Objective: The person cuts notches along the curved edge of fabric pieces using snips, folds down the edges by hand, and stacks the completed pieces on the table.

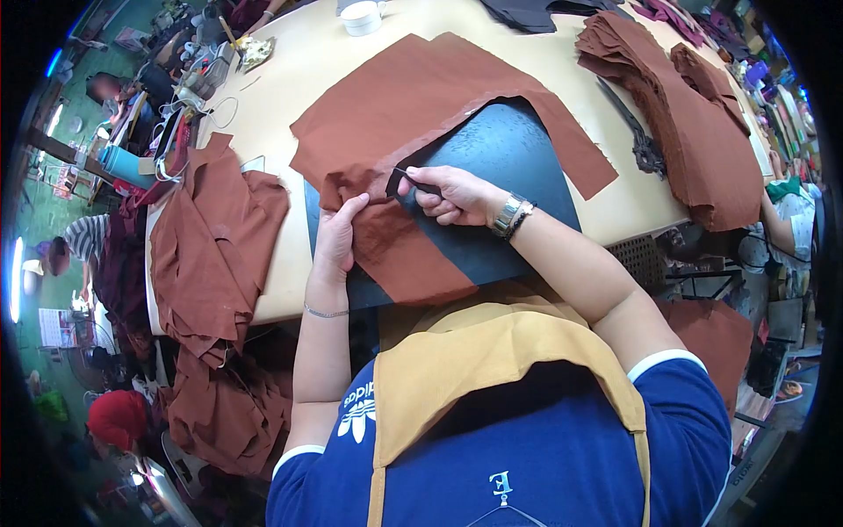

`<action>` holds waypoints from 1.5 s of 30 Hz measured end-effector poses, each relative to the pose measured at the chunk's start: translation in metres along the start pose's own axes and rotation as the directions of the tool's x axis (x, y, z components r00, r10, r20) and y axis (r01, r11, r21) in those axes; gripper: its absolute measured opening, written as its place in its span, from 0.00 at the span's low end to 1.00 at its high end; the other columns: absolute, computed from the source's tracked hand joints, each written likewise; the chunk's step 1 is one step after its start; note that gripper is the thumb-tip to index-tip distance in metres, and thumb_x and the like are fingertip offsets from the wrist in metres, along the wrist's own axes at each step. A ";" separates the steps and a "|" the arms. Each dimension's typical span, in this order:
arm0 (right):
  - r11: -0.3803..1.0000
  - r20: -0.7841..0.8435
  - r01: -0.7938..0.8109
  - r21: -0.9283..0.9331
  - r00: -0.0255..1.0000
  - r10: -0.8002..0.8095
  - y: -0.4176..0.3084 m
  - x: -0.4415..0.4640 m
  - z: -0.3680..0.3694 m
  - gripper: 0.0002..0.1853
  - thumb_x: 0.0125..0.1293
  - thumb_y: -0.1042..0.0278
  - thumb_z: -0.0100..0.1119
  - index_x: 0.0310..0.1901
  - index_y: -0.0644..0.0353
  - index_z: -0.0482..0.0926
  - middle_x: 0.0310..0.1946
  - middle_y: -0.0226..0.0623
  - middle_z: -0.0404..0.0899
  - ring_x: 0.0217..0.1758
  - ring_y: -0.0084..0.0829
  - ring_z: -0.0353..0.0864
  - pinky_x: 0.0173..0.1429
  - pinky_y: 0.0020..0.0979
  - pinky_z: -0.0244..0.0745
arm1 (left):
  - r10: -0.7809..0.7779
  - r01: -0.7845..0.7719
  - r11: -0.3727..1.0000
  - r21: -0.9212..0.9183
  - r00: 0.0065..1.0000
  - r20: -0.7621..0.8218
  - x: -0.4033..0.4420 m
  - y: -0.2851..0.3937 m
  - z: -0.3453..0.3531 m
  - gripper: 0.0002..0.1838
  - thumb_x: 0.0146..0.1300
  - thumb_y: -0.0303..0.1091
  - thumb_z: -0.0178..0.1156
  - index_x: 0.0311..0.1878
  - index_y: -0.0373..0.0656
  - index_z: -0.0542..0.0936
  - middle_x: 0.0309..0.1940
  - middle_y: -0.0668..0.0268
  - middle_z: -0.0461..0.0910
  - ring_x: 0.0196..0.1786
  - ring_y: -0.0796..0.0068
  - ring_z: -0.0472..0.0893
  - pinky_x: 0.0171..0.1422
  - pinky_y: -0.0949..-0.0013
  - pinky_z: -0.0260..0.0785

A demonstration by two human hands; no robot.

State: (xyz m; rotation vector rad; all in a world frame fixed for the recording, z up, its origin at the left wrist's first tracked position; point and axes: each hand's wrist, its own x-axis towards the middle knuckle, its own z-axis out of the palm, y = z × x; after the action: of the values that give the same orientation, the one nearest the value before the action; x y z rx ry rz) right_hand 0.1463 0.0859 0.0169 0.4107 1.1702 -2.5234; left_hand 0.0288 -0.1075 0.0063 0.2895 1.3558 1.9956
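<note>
A cut piece of rust-brown fabric [421,83] lies spread over a dark, shiny board [505,145], with a pale line along its inner edge. My left hand [338,233] pinches a bunched part of this fabric, thumb on top. Just to the right, my right hand [452,195] is closed around a small black tool [426,186] whose thin tip meets the fabric edge. Its exact kind is mostly hidden by the fingers. A short black strip [394,182] shows at that same edge, between the two hands.
Large scissors [628,119] lie on the pale table [632,206] beside a stack of brown fabric [680,114]. More brown pieces [219,237] drape over the left edge. A white cup [362,18] stands at the far side. Other people sit or stand left and right.
</note>
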 end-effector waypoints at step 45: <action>0.957 -0.415 0.217 0.192 0.902 -0.122 -0.032 -0.084 -0.077 0.18 0.76 0.48 0.46 0.50 0.56 0.72 0.23 0.21 0.64 0.18 0.11 0.56 0.18 0.14 0.53 | 0.380 -0.632 0.005 0.775 0.718 0.583 0.044 0.018 0.097 0.12 0.62 0.39 0.63 0.47 0.48 0.82 0.47 0.62 0.81 0.50 0.58 0.81 0.55 0.56 0.74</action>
State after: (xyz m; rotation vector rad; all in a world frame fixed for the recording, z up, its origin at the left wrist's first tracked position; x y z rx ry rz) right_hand 0.2186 0.1792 0.0235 0.9645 1.0793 -2.8315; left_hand 0.0410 -0.0115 0.0555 1.8074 2.4519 1.0910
